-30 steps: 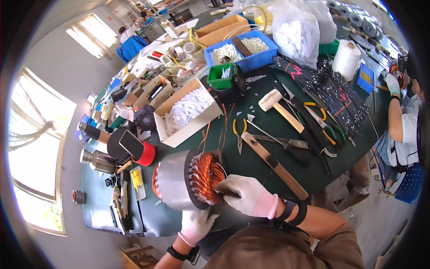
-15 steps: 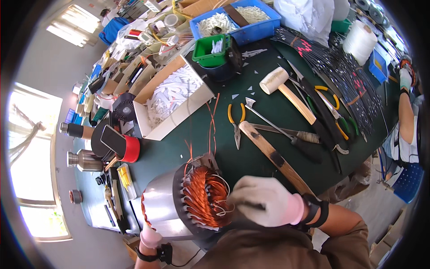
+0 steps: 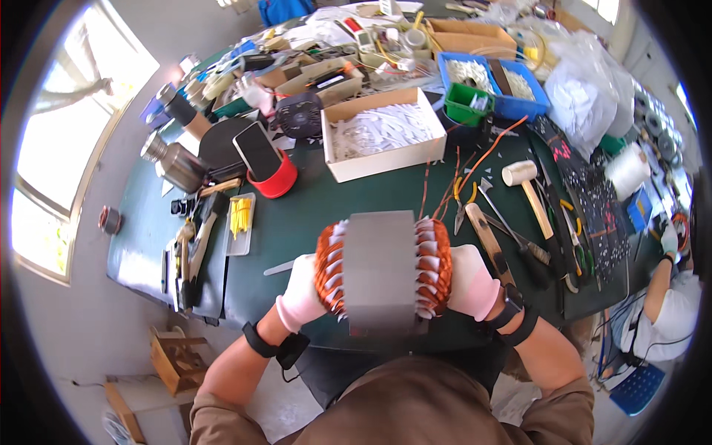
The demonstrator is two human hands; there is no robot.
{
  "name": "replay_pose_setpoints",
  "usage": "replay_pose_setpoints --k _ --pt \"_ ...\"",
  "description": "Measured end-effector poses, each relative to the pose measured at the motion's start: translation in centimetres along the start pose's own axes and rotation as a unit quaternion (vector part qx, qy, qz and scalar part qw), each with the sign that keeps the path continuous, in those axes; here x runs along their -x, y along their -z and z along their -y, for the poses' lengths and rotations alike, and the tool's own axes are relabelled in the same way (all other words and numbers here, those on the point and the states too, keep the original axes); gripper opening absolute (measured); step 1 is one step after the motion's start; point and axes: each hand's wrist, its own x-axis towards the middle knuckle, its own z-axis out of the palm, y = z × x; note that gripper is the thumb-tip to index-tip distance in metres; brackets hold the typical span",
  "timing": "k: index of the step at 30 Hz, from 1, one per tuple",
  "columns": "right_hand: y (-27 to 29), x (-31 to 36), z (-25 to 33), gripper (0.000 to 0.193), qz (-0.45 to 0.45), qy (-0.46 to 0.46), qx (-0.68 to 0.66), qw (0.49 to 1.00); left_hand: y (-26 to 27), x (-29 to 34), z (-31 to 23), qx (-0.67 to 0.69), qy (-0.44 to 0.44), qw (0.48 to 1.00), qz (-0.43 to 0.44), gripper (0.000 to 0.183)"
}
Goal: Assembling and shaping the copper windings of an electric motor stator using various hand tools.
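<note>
A motor stator point(image 3: 380, 267), a grey metal cylinder with copper windings bulging from both ends, lies sideways between my hands at the table's front edge. My left hand point(image 3: 302, 291), in a white glove, grips its left end by the copper coil point(image 3: 330, 268). Against the right coil point(image 3: 436, 263) presses my right hand point(image 3: 472, 282), gloved too. Fingers of both hands are largely hidden behind the windings. Copper lead wires point(image 3: 454, 182) rise from behind the stator's right side. White insulating slips show between the coil loops.
Right of the stator lie a wooden strip point(image 3: 486, 237), pliers point(image 3: 463, 200) and a mallet point(image 3: 530, 189). Behind stands a carton of white slips point(image 3: 386, 159). A phone point(image 3: 258, 152) on a red holder point(image 3: 274, 178) and a tray of yellow sticks point(image 3: 241, 222) are left. A co-worker's hand point(image 3: 669, 239) shows far right.
The stator has turned so its right coil end no longer faces me. My right hand has come from beside the coil onto the stator's right end. The view has swung to the right.
</note>
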Motion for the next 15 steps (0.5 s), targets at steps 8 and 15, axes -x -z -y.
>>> replay_pose_setpoints --k 8,15 --pt "0.5 0.1 2.2 0.021 0.053 -0.133 -0.711 0.689 -1.2 -0.5 -1.7 -0.498 -0.127 0.857 0.042 0.027" --pt "1.4 1.7 2.0 0.038 -0.034 -0.087 -0.647 0.756 -4.8 1.7 -6.2 -0.587 -0.156 0.792 -0.06 0.046"
